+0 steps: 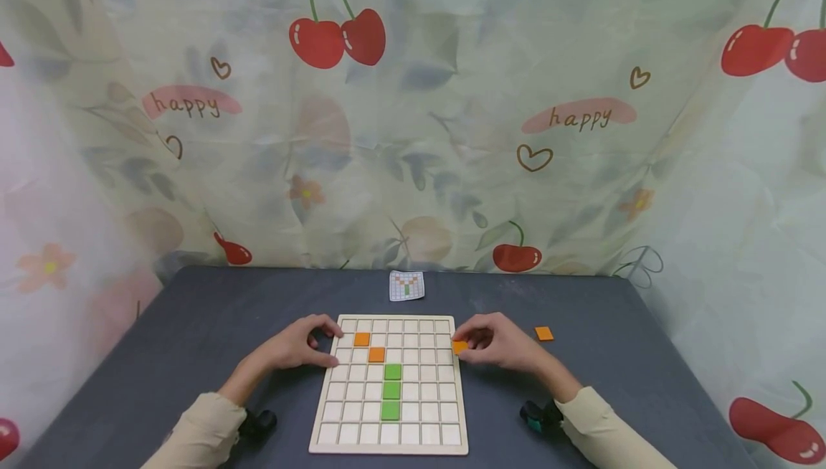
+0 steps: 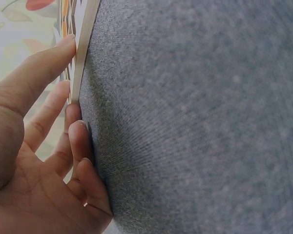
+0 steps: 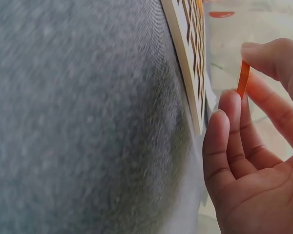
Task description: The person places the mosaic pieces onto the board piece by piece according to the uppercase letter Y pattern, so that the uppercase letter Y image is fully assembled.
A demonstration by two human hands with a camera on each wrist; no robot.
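Observation:
A white grid board (image 1: 348, 433) lies on the dark table in the head view. On it sit two orange tiles, the upper-left one (image 1: 362, 339) and one diagonally below it (image 1: 376, 355), above a column of three green tiles (image 1: 391, 390). My left hand (image 1: 298, 343) touches the board's left edge with thumb and fingertips, and no tile shows in it. Between thumb and fingers, my right hand (image 1: 500, 343) pinches an orange tile (image 3: 243, 78) by the board's upper right edge. The right wrist view shows that tile edge-on.
Another orange tile (image 1: 544, 333) lies on the table to the right of my right hand. Behind the board, a small card (image 1: 406, 286) shows a Y-shaped pattern of coloured squares on a grid. A printed curtain (image 1: 426, 132) hangs beyond the dark table (image 1: 239, 304).

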